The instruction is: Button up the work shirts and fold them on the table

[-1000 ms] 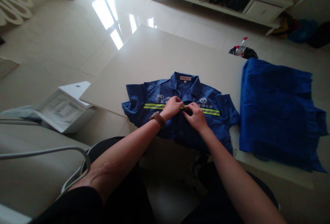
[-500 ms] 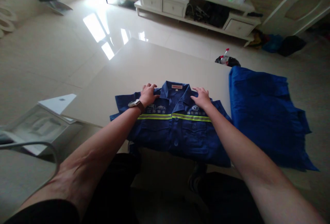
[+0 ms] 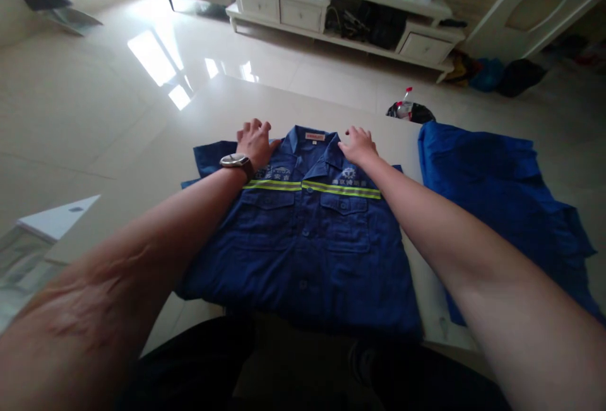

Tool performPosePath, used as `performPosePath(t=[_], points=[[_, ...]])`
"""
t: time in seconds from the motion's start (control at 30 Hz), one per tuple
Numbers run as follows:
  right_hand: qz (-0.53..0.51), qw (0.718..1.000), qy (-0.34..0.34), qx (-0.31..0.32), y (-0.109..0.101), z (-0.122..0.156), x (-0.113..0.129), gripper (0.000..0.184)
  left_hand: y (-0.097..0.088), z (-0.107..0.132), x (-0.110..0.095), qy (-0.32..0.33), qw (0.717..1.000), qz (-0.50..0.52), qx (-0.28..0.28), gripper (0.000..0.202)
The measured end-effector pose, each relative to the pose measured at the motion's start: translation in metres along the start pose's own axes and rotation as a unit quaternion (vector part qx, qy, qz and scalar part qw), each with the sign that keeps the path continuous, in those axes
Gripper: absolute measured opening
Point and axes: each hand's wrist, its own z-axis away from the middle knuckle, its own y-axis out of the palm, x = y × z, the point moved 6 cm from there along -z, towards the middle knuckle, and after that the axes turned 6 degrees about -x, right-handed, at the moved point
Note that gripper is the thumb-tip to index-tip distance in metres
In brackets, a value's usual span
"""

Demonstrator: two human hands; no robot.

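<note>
A dark blue short-sleeved work shirt (image 3: 305, 234) lies front up on the pale table (image 3: 284, 101), collar away from me. It has a yellow-and-grey reflective stripe, white lettering, chest pockets and buttons. My left hand (image 3: 254, 142) rests on its left shoulder beside the collar, with bent fingers spread apart and the thumb out. On the other shoulder lies my right hand (image 3: 358, 144), its fingers also apart and reaching past the shirt's upper edge. The lower part of the shirt comes over the near table edge. A wristwatch (image 3: 237, 161) is on my left wrist.
A brighter blue folded cloth (image 3: 487, 190) lies on the table's right side. Beyond the table stand a bin with a black bag (image 3: 421, 112) and a white TV cabinet (image 3: 303, 13). A white box-like object (image 3: 59, 216) is at left. A dustpan (image 3: 71, 19) is at far left.
Both hands and the shirt have moved forward over the table, away from me. More of the shirt's lower front now shows lying flat. The camera view has shifted too.
</note>
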Motion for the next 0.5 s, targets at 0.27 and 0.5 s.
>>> performPosePath(t=[0.27, 0.5], points=[[0.064, 0.995, 0.064, 0.047, -0.016, 0.103, -0.119, 0.059, -0.040, 0.083, 0.079, -0.173, 0.983, -0.060, -0.013, 0.070], [0.029, 0.978, 0.173, 0.109, -0.027, 0.104, -0.174, 0.056, -0.055, 0.086, 0.144, -0.295, 0.953, 0.009, 0.066, 0.067]])
